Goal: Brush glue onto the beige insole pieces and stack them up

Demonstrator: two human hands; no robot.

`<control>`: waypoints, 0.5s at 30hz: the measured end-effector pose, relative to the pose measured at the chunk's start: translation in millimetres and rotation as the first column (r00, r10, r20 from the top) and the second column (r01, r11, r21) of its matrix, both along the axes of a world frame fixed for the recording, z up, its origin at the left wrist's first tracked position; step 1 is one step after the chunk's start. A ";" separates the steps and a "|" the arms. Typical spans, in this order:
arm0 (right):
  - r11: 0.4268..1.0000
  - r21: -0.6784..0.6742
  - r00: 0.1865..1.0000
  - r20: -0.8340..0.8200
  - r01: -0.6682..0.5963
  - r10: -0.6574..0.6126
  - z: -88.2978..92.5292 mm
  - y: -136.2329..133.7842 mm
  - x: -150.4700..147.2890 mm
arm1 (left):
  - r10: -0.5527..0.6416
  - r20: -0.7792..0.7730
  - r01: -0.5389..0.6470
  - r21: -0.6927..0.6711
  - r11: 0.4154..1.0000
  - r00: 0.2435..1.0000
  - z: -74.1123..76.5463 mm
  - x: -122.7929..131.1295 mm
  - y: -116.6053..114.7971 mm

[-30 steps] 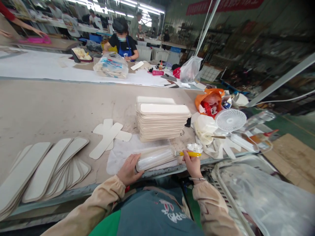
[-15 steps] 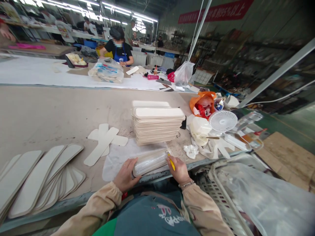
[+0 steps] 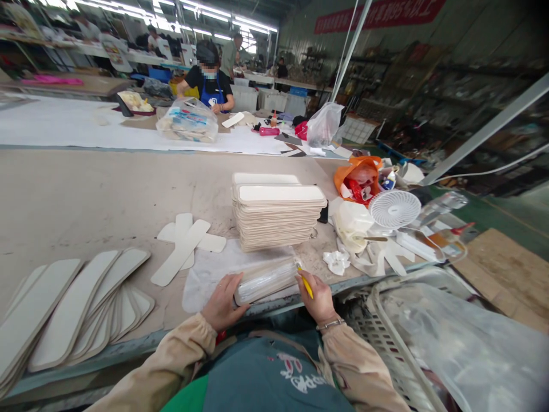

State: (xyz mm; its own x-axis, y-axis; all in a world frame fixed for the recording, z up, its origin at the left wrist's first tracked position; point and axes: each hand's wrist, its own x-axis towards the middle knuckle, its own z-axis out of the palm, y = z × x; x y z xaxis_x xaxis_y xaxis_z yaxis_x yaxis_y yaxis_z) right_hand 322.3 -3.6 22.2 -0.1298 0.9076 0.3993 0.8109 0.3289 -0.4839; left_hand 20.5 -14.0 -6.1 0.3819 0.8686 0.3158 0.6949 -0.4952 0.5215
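**Now: both hands on a long pale piece at the near edge of the tabletop**

Seen from the head camera, the left hand [image 3: 223, 306] curls its fingers around the left end of a long pale piece [image 3: 266, 279] and grips it. The piece lies slightly tilted along the near edge of the tabletop [image 3: 86, 194], on a white sheet [image 3: 206, 269]. The right hand [image 3: 317, 297] is closed around a yellow-handled tool [image 3: 306, 284] and rests against the right end of the same piece. The tool's tip is too small to make out.

Just behind the piece stands a tall stack of pale pieces [image 3: 278, 214], near the middle of the tabletop. To its left lie a few crossed strips [image 3: 189, 240]. At the near left corner, more pieces are spread in an overlapping row [image 3: 86, 303]. A crumpled tissue [image 3: 337, 262] lies near the right hand. Toward the right edge stand a small white fan [image 3: 394, 209] and an orange bag [image 3: 360, 171]. A plastic basket [image 3: 386, 320] sits off the right edge. At the far table, another person [image 3: 210, 80] sits behind a clear bag [image 3: 187, 120].
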 end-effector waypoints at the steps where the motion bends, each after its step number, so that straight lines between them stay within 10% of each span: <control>1: 1.000 0.000 1.000 0.007 -0.011 0.011 -0.9 -0.4 -2.2 | -0.005 -0.001 0.005 -0.004 1.000 1.000 0.2 0.1 -0.1; 10: 0.922 0.006 0.915 -0.118 -0.387 0.385 7.5 -27.9 -76.7 | -0.010 0.024 0.009 0.028 1.000 1.000 -3.0 0.0 0.3; 15: 0.935 -0.019 0.887 -0.325 -0.354 0.329 5.0 -31.6 -78.6 | -0.008 0.011 0.007 0.065 0.998 1.000 -2.4 0.4 1.6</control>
